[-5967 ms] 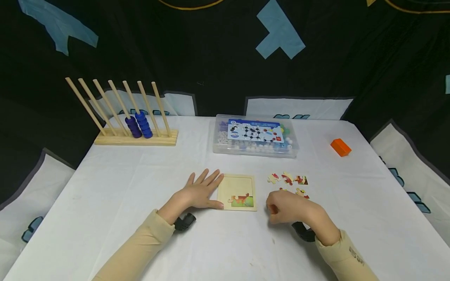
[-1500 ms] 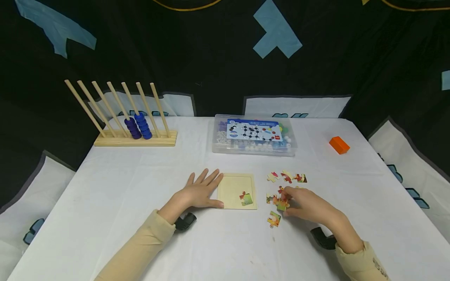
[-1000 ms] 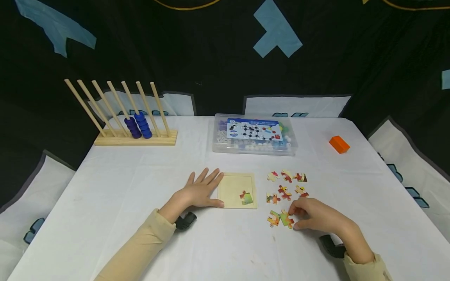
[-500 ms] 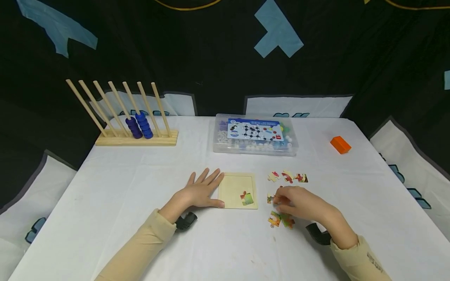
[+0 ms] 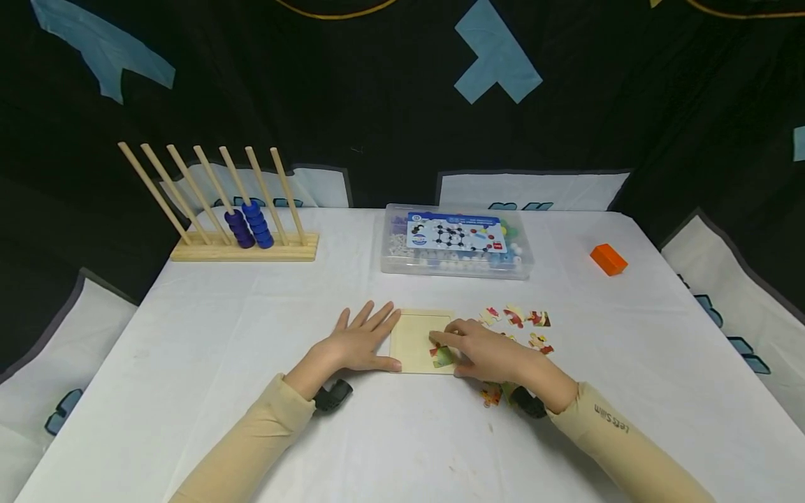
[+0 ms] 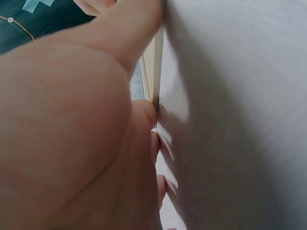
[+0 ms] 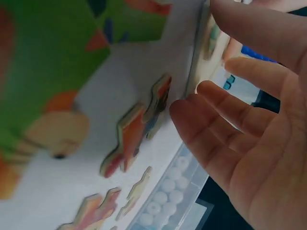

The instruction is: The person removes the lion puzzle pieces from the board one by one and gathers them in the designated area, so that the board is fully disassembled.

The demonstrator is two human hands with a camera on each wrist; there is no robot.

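Observation:
My left hand (image 5: pixel 355 347) lies flat with fingers spread at the left side of a shallow wooden puzzle tray (image 5: pixel 411 325), its thumb and index finger touching the frame. In the left wrist view the left palm (image 6: pixel 72 124) hides most of the tray. Over the tray's right side is my right hand (image 5: pixel 487 353), index finger extended just above a green and red jigsaw piece (image 5: pixel 442 357) inside it. The right wrist view shows the right hand (image 7: pixel 259 124) with its fingers loosely extended; no held piece is visible. Several loose jigsaw pieces (image 5: pixel 539 318) lie right of the tray, partly hidden by that hand.
A wooden peg abacus (image 5: pixel 245 256) with blue and purple rings stands at the back left. A clear plastic box (image 5: pixel 455 265) of small parts lies at the back centre. An orange block (image 5: pixel 608 259) sits at the right, on the white-covered table (image 5: pixel 207 335).
The tray held two joined pieces six seconds ago, and one since 1.5 seconds ago. My right hand moved among the loose pieces, then left to the tray. My left hand stayed put.

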